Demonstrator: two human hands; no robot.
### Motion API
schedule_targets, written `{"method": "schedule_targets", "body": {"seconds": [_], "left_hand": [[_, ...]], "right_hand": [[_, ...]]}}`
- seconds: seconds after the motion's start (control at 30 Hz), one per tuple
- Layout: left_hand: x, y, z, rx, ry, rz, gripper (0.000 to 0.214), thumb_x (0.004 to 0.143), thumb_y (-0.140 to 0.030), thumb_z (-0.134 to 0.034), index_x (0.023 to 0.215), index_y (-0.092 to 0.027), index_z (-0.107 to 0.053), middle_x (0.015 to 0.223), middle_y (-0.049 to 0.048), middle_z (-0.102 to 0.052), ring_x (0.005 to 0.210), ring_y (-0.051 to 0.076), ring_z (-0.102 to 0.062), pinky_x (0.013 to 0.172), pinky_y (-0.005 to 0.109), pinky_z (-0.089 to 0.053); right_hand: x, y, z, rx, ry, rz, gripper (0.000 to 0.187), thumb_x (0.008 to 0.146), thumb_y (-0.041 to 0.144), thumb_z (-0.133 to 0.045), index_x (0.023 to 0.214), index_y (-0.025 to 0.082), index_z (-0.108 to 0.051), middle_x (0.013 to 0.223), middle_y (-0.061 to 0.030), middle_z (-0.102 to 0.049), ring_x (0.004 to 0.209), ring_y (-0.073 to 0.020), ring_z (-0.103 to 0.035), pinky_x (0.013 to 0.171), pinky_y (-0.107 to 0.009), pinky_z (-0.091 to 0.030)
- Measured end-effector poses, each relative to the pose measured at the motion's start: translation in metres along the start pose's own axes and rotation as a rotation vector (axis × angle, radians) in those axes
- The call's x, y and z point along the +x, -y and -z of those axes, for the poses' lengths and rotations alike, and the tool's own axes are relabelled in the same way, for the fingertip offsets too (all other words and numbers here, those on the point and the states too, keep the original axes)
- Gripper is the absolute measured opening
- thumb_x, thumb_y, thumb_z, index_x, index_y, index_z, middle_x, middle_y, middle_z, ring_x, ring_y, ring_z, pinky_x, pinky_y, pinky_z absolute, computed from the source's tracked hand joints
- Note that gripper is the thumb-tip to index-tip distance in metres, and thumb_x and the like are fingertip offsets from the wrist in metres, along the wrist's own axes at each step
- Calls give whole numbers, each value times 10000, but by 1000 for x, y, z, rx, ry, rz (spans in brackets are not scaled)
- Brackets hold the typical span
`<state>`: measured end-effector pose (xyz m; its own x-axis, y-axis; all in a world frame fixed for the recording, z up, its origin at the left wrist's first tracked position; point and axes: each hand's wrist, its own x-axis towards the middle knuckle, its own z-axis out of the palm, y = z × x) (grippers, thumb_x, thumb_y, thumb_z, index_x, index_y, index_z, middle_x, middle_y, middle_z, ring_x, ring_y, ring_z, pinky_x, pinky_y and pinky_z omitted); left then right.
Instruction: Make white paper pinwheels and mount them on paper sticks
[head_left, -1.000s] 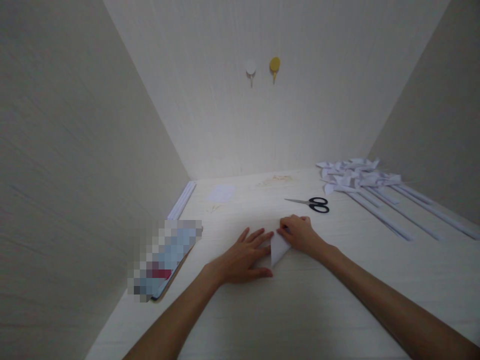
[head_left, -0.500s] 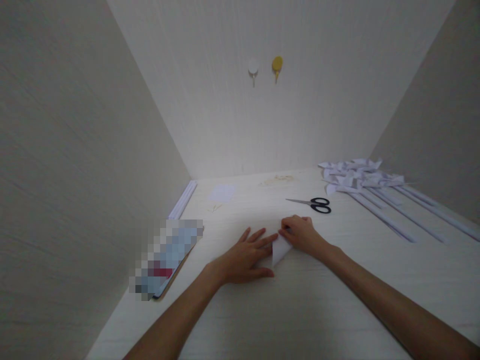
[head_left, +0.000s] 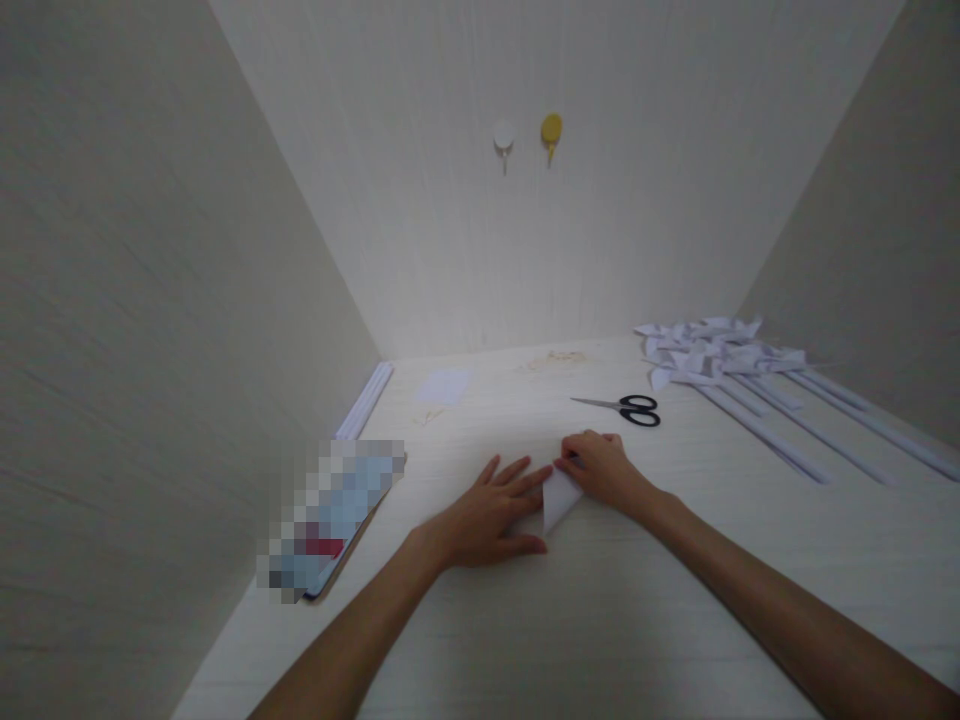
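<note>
A small piece of white paper [head_left: 559, 497], folded to a slanting edge, lies on the table between my hands. My left hand [head_left: 491, 518] rests flat with its fingers spread, the fingertips touching the paper's left side. My right hand [head_left: 596, 465] has its fingers curled and pinched at the paper's upper right corner. Part of the paper is hidden under both hands. Beyond my right hand lie scissors [head_left: 626, 408] with black handles, blades pointing left.
White paper pinwheels [head_left: 697, 355] on rolled paper sticks [head_left: 772, 440] lie at the right. At the left are a blurred flat object [head_left: 337, 520] and white paper rolls [head_left: 365, 400]. A paper sheet [head_left: 444, 385] and thin toothpick-like sticks [head_left: 559, 358] lie near the back wall.
Almost nothing differs. Both hands keep their places on the paper, and the view has shifted very slightly.
</note>
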<state>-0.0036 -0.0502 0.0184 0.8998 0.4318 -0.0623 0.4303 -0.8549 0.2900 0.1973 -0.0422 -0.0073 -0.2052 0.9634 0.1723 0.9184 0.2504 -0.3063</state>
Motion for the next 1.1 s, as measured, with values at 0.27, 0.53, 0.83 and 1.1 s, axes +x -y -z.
{"method": "schedule_targets", "body": {"seconds": [0.27, 0.53, 0.83, 1.1], "left_hand": [[2, 1, 1, -17, -11, 8, 526, 773, -528, -359, 1242, -290, -364, 1403, 12, -177, 1281, 263, -100, 1016, 501, -65], [5, 6, 4, -65, -37, -10, 536, 793, -500, -347, 1265, -246, -325, 1370, 36, -279, 1282, 216, -123, 1041, 433, -63], [7, 5, -1, -28, -90, -8, 515, 839, -442, -272, 1300, -214, -236, 1344, 59, -327, 1278, 164, -148, 1051, 382, -55], [8, -10, -4, 125, -56, -31, 473, 838, -452, -249, 1266, -266, -323, 1375, 108, -244, 1272, 238, -160, 1018, 457, -102]], "right_hand": [[-1, 1, 1, 8, -8, 2, 159, 784, 262, -458, 707, 175, -565, 771, -43, -631, 807, -190, -524, 721, -330, -259], [0, 1, 2, 3, 8, -14, 153, 775, 269, -473, 715, 175, -578, 770, -37, -631, 800, -186, -527, 709, -321, -261], [-1, 2, 2, -4, 3, -12, 163, 781, 274, -466, 722, 175, -580, 781, -48, -634, 807, -191, -526, 712, -322, -261], [-2, 2, 3, -29, -18, 22, 157, 789, 257, -453, 735, 169, -572, 769, -40, -629, 793, -189, -527, 718, -330, -261]]}}
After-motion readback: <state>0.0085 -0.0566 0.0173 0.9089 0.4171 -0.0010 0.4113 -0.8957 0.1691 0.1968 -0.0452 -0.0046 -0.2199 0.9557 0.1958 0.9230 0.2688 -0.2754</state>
